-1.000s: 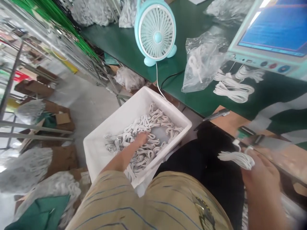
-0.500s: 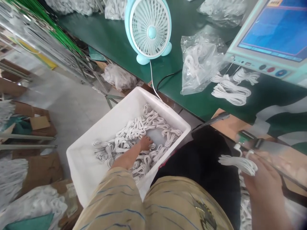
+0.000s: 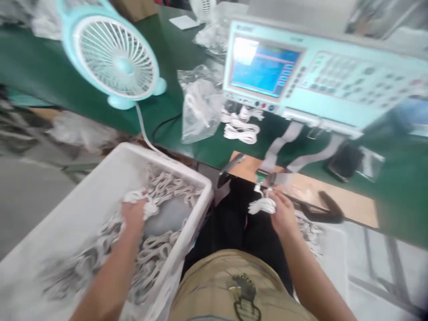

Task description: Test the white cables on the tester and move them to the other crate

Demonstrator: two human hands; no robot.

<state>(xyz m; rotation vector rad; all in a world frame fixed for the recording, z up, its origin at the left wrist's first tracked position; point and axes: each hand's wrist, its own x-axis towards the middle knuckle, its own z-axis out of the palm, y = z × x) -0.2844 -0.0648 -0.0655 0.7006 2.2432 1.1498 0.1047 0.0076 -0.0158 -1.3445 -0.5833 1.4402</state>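
Note:
My left hand (image 3: 134, 211) is closed on a white cable bundle (image 3: 149, 206) above the other bundles in the white bin (image 3: 197, 176). At the bench edge, my right hand (image 3: 282, 209) has its fingers round the plug end of another white cable bundle (image 3: 262, 205). That bundle hangs beside a small green circuit board (image 3: 261, 178) fixed on the tan board (image 3: 245, 167). Two grey ribbon cables (image 3: 279, 145) run from there to the light-blue tester (image 3: 344, 84) with a lit screen.
A light-blue fan (image 3: 123, 64) stands at the back left of the green bench (image 3: 170, 133). Near it lie a clear plastic bag (image 3: 202, 111) and loose white cables (image 3: 241, 130). Black clamps (image 3: 324, 214) grip the bench edge. A dark object (image 3: 344, 161) rests at right.
The view has swung right, showing the whole tester. My left hand has lifted from among the bundles with one in its fingers. My right hand stays by the circuit board.

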